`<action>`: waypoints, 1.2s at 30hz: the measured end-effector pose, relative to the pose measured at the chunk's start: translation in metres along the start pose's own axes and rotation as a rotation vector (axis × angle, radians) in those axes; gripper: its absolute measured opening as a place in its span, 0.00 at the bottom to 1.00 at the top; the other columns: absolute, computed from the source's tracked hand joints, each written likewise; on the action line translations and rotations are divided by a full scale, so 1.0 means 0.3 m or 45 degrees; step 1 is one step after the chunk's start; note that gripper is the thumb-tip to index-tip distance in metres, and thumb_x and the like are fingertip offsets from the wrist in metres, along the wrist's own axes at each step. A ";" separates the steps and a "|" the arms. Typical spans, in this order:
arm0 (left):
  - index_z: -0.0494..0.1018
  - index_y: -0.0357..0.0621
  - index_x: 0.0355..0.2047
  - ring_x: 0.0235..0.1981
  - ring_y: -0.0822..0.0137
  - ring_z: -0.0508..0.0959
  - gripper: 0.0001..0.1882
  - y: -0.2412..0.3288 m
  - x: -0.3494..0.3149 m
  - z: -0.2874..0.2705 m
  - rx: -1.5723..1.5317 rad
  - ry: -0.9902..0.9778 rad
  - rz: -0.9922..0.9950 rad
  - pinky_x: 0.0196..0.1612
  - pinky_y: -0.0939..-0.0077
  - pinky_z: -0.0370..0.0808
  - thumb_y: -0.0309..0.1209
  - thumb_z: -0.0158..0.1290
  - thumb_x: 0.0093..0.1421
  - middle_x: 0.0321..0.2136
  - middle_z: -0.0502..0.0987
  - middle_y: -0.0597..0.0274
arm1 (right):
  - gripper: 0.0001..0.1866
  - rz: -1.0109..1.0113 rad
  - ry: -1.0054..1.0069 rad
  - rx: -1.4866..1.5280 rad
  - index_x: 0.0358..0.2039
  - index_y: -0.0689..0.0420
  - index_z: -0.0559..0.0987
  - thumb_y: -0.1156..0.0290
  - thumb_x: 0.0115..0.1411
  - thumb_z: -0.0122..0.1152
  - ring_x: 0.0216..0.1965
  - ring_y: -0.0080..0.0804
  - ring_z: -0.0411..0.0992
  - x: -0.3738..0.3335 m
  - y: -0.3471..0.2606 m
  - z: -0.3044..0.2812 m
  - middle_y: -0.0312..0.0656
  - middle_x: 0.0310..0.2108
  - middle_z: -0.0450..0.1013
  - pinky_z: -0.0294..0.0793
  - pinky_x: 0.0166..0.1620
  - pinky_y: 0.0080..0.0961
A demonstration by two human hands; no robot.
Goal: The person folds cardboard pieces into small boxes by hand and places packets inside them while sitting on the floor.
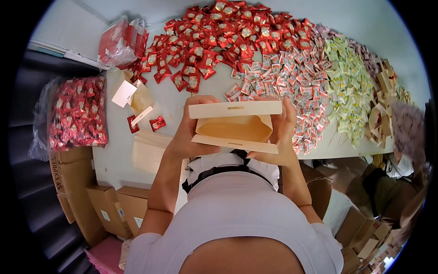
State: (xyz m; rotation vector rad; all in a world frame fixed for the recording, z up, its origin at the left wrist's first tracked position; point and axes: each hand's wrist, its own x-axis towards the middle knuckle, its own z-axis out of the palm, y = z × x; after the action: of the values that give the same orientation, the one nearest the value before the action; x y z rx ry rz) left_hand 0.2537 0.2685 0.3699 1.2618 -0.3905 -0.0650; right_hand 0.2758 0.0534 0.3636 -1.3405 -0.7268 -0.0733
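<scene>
Left hand gripping left end of open cardboard box, fingers curled over top edge. Right hand gripping right end, thumb on lower flap. Box held in air above near edge of white table, mouth facing up to camera, inside bare. Beyond box: red packets, pink-white packets, yellow packets in heaps. Flat folded boxes left of hands. Clear bag of red packets at far left, on brown carton.

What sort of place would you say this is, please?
Probably a packing workstation: both hands hold an open cream paper box over a white table heaped with sorted piles of red sachets and yellow sachets, with cardboard cartons stacked below.
</scene>
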 end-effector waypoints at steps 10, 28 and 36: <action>0.58 0.44 0.43 0.45 0.68 0.66 0.35 -0.021 -0.033 0.027 0.042 0.142 0.078 0.47 0.72 0.66 0.31 0.67 0.37 0.42 0.64 0.57 | 0.55 0.166 0.153 0.019 0.57 0.56 0.49 0.62 0.32 0.76 0.45 0.35 0.66 -0.010 -0.027 0.004 0.47 0.42 0.65 0.67 0.47 0.32; 0.53 0.52 0.44 0.48 0.66 0.63 0.38 -0.072 -0.093 0.056 -0.124 0.274 0.078 0.49 0.70 0.66 0.35 0.68 0.37 0.44 0.60 0.59 | 0.51 0.251 0.087 -0.315 0.60 0.61 0.48 0.64 0.40 0.68 0.43 0.41 0.71 0.003 -0.115 0.053 0.54 0.45 0.67 0.68 0.45 0.26; 0.53 0.50 0.43 0.48 0.65 0.63 0.39 -0.067 -0.121 0.043 0.249 0.277 0.156 0.48 0.70 0.67 0.32 0.68 0.36 0.45 0.58 0.55 | 0.54 0.363 0.082 -0.286 0.60 0.64 0.48 0.66 0.36 0.71 0.46 0.42 0.69 0.000 -0.124 0.050 0.54 0.48 0.65 0.67 0.47 0.27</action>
State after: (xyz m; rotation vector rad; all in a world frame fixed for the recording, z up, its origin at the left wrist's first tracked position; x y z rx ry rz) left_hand 0.2191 0.2598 0.3452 1.4189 -0.2897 0.2181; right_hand 0.2526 0.0573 0.3962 -1.6375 -0.4773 0.0307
